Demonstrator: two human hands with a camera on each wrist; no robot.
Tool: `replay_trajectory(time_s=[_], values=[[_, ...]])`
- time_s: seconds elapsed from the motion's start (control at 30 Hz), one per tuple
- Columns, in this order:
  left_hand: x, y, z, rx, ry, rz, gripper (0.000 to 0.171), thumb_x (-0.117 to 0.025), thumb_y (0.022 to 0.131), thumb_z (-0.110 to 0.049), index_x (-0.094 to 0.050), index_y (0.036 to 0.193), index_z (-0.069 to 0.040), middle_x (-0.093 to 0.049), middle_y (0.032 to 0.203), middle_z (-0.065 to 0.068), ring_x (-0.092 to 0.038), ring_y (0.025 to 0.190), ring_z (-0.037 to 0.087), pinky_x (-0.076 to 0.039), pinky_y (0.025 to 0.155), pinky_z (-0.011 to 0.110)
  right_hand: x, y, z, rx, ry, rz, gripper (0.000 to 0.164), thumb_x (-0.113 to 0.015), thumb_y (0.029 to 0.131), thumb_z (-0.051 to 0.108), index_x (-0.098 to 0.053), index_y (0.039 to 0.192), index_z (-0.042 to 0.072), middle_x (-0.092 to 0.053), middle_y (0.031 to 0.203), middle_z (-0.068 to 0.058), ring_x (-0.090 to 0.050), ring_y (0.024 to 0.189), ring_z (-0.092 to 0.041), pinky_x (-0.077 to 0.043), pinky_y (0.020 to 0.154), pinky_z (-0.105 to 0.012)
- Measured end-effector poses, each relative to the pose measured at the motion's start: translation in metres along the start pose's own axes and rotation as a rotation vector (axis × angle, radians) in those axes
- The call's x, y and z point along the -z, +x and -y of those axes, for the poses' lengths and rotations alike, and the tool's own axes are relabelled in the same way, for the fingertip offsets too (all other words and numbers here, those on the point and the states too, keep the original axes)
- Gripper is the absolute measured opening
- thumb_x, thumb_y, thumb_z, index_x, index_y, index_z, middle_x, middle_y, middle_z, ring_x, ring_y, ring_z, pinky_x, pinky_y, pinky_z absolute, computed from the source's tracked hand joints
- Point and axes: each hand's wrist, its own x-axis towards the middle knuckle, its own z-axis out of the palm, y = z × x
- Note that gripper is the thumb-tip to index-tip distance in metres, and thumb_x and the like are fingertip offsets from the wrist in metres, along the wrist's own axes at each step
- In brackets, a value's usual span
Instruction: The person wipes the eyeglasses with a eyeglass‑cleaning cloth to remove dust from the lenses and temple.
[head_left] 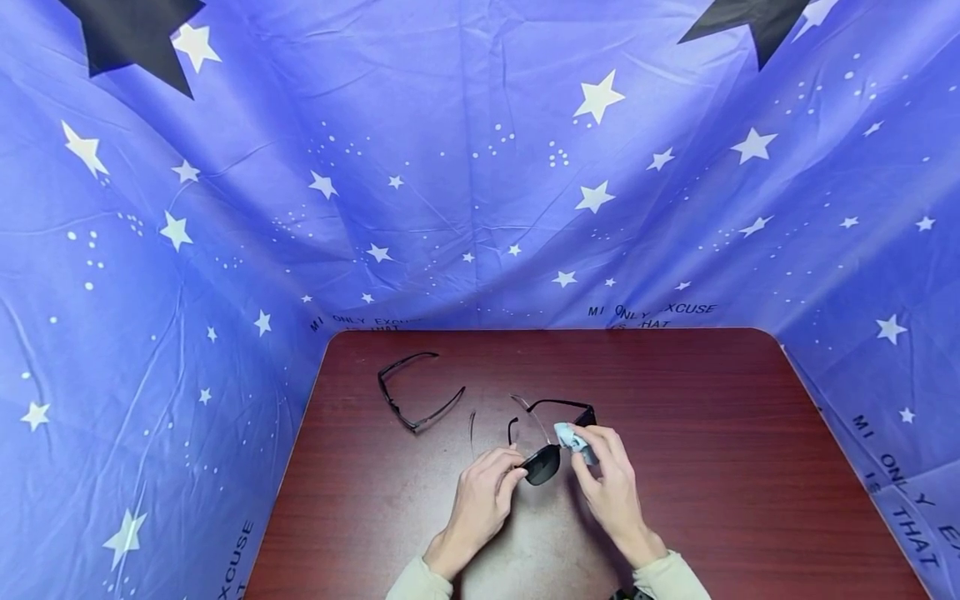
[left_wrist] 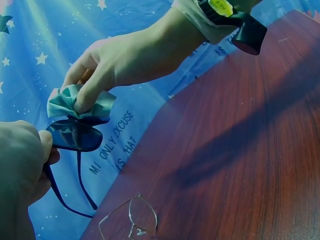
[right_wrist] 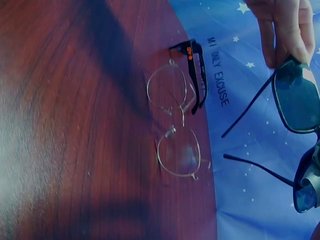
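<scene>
A pair of black sunglasses [head_left: 542, 467] is held off the table between both hands, its temples pointing away from the person. My left hand [head_left: 480, 500] pinches one end of the frame by a dark lens [left_wrist: 77, 136]. At the other lens, my right hand [head_left: 611, 483] grips a crumpled light blue cloth [head_left: 572, 439] between thumb and fingers. That cloth covers part of the lens, as the right wrist view also shows. Beyond the sunglasses lie thin wire-rimmed eyeglasses [right_wrist: 177, 155] with clear lenses, partly hidden in the head view.
Black-framed glasses [head_left: 401, 408] lie with temples spread toward the back left of the reddish-brown table [head_left: 712, 417]. A blue star-printed curtain [head_left: 472, 167] hangs round the table's back and sides. A black device [left_wrist: 250, 35] sits on the right wrist.
</scene>
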Motion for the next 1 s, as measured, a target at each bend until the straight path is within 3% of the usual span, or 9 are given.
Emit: replay_trajectory(time_s=[0.23, 0.43, 0.63, 0.87, 1.0], values=[[0.0, -0.001, 0.001, 0.003, 0.011, 0.01, 0.005, -0.073, 0.092, -0.01, -0.073, 0.097, -0.011, -0.075, 0.101, 0.001, -0.071, 0.111, 0.017, -0.055, 0.095, 0.023, 0.004, 0.007, -0.011, -0.028, -0.018, -0.047, 0.048, -0.069, 0.076, -0.017, -0.072, 0.121, 0.001, -0.065, 0.107, -0.015, -0.057, 0.095, -0.011, -0.049, 0.066, -0.01], [0.001, -0.001, 0.006, -0.053, 0.056, 0.003, 0.005, -0.074, 0.091, -0.012, -0.073, 0.096, -0.011, -0.075, 0.1, 0.002, -0.072, 0.105, 0.018, -0.056, 0.092, 0.023, 0.008, 0.01, -0.024, -0.15, -0.015, -0.071, 0.042, -0.069, 0.081, -0.018, -0.071, 0.12, -0.002, -0.064, 0.106, -0.017, -0.055, 0.093, -0.002, -0.044, 0.068, -0.008], [0.004, 0.001, 0.013, -0.164, 0.144, 0.03, 0.006, -0.075, 0.091, -0.016, -0.073, 0.096, -0.013, -0.074, 0.101, -0.002, -0.069, 0.102, 0.015, -0.054, 0.092, 0.026, 0.012, 0.013, -0.029, -0.187, -0.057, -0.101, 0.041, -0.069, 0.081, -0.017, -0.072, 0.119, -0.001, -0.063, 0.106, -0.017, -0.053, 0.089, -0.002, -0.043, 0.062, -0.011], [0.005, 0.005, 0.019, -0.375, 0.264, 0.063, 0.008, -0.074, 0.091, -0.019, -0.074, 0.097, -0.014, -0.074, 0.1, -0.004, -0.068, 0.116, 0.015, -0.046, 0.112, 0.034, 0.015, 0.019, -0.02, -0.167, -0.037, -0.116, 0.044, -0.069, 0.08, -0.017, -0.071, 0.121, -0.001, -0.064, 0.107, -0.016, -0.054, 0.092, -0.002, -0.044, 0.066, -0.016], [0.006, 0.009, 0.019, -0.461, 0.292, 0.107, 0.011, -0.068, 0.097, -0.024, -0.074, 0.097, -0.015, -0.074, 0.104, -0.004, -0.066, 0.121, 0.015, -0.044, 0.115, 0.037, 0.015, 0.025, -0.01, -0.174, -0.014, -0.08, 0.046, -0.071, 0.082, -0.015, -0.069, 0.126, 0.001, -0.066, 0.108, -0.015, -0.055, 0.091, -0.003, -0.042, 0.07, -0.014]])
